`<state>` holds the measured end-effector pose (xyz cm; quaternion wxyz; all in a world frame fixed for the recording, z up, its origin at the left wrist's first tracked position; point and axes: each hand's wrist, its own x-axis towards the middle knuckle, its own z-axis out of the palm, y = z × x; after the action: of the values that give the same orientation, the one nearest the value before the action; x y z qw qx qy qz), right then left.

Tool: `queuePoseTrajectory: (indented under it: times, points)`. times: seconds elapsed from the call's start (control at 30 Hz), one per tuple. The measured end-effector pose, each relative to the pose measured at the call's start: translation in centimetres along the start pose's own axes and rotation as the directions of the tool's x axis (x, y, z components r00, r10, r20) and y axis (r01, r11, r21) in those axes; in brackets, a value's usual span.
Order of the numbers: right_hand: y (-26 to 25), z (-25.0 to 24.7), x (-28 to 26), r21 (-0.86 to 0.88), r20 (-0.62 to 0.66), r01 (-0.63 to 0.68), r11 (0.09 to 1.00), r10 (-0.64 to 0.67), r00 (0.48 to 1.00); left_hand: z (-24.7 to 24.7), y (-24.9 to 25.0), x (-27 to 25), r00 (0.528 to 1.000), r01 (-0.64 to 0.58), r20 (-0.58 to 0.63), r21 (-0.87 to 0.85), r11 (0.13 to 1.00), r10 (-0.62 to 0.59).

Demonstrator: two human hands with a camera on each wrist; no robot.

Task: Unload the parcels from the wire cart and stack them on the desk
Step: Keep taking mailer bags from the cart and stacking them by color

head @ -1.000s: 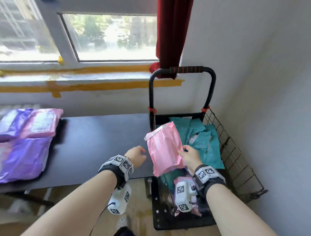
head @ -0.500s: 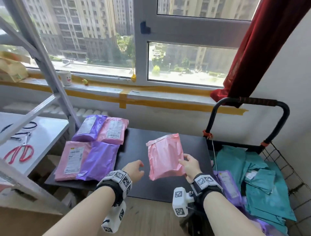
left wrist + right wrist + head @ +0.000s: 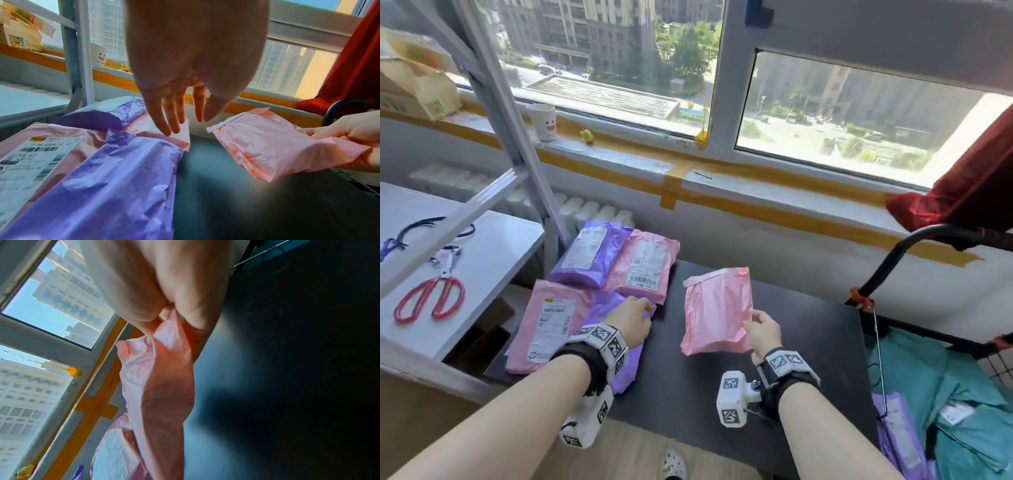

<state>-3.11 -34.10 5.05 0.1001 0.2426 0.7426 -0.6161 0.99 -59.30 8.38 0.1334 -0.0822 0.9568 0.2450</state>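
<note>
Your right hand (image 3: pixel 763 331) pinches the soft, light pink parcel (image 3: pixel 715 313) at its five o'clock corner; your left hand (image 3: pixel 631 320), fingers (image 3: pixel 164 120) relaxed, touches the worktop (image 3: pixel 791 342) stack.

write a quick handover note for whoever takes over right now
Right hand: pinches the unlabelled pink parcel by its lower right corner, above the black desk.
Left hand: open, fingers reaching down to the purple parcel on the desk.
Done: four parcels lie on the desk's left side, two pink, two purple.
Left: set down the held one, then unload the teal parcels and a purple one from the wire cart.
</note>
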Motion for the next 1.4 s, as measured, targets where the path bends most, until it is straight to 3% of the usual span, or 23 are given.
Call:
queuePoseTrajectory:
  times: [0.43,0.77,0.97,1.13,1.3,1.4]
  points:
    - [0.5,7.7,10.1,-0.052,0.021,-0.161,0.986,0.162,0.987,-1.6,-1.1,8.6,0.982,0.174,0.067,0.041,0.984,-0.176]
    - [-0.8,9.4,9.5,-0.420,0.182,-0.139,0.897,0.233,0.955,-1.3,-1.4,10.0,0.977,0.199,0.076,0.022,0.980,-0.200]
    - [-1.0,9.2,8.4,-0.497,0.171,-0.106,0.861,0.217,0.961,-1.1,-1.2,9.2,0.983,0.165,0.077,0.046,0.985,-0.168]
    - [-0.7,5.7,5.9,-0.524,0.119,-0.101,0.846,0.190,0.975,-1.0,0.3,7.6,0.992,0.088,0.089,0.034,0.996,-0.091]
    - [1.0,0.4,0.4,-0.533,0.016,-0.130,0.836,0.164,0.986,0.9,3.4,4.1,0.990,-0.062,0.124,0.003,0.998,0.061]
    - [3.3,-3.0,-4.2,-0.603,-0.006,-0.138,0.786,0.168,0.986,2.9,6.0,0.8,0.968,-0.181,0.182,0.031,0.983,0.172]
